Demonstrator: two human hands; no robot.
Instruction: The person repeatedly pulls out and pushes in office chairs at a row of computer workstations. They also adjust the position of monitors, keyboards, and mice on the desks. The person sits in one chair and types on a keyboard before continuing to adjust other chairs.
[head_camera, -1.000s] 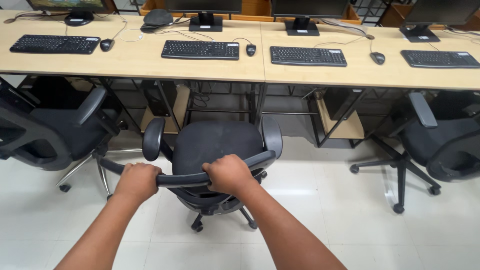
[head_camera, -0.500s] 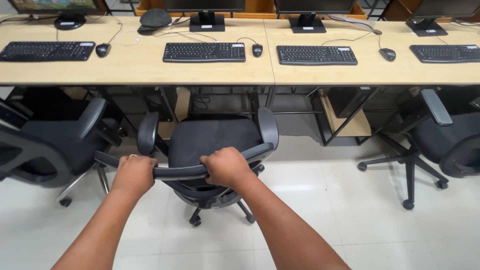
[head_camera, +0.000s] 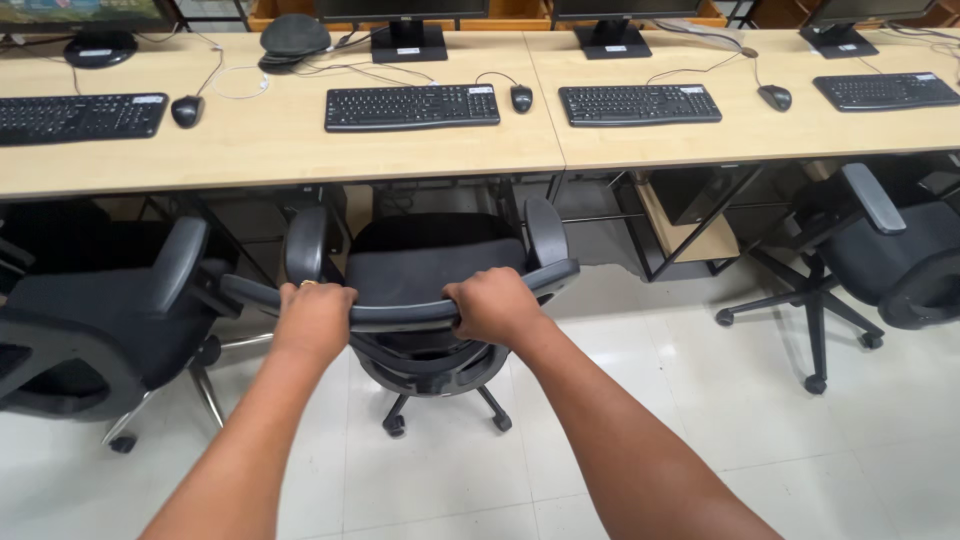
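A black swivel office chair (head_camera: 430, 262) stands in front of me, its seat partly under the light wooden desk (head_camera: 280, 140). My left hand (head_camera: 314, 318) grips the top rail of the chair's backrest on the left. My right hand (head_camera: 495, 304) grips the same rail on the right. Both arms reach forward from the bottom of the view. The chair's two armrests point toward the desk edge.
Black keyboards (head_camera: 411, 106), mice (head_camera: 521, 97) and monitor stands (head_camera: 398, 40) sit on the desk. Another black chair (head_camera: 110, 310) stands close on the left, a third (head_camera: 880, 250) on the right. Computer towers and metal frames sit under the desk. The floor is pale tile.
The chair has rolled forward toward the desk with both hands on its backrest; its seat now reaches under the desk edge. The view has closed in on the desk.
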